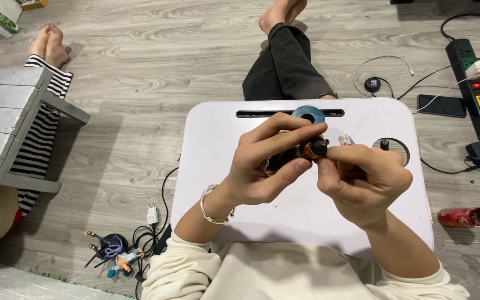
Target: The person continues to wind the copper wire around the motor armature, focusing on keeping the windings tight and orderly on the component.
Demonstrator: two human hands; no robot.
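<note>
Left hand (262, 164) wrapped around dark cylindrical object (295, 153), above centre of white lap table (306, 216). Long axis roughly 8-to-2 o'clock; orange-ringed black tip points 2 o'clock. Right hand (365, 180) at 3 o'clock, fingertips pinched at tip. Farther, 12 o'clock: blue ring (308, 115) on table. Beyond, 2 o'clock: power strip (476, 89) on floor.

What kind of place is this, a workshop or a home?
Probably a home room: the person sits on a grey wood-look floor at a white lap table, with a power strip and charging phone nearby.
</note>
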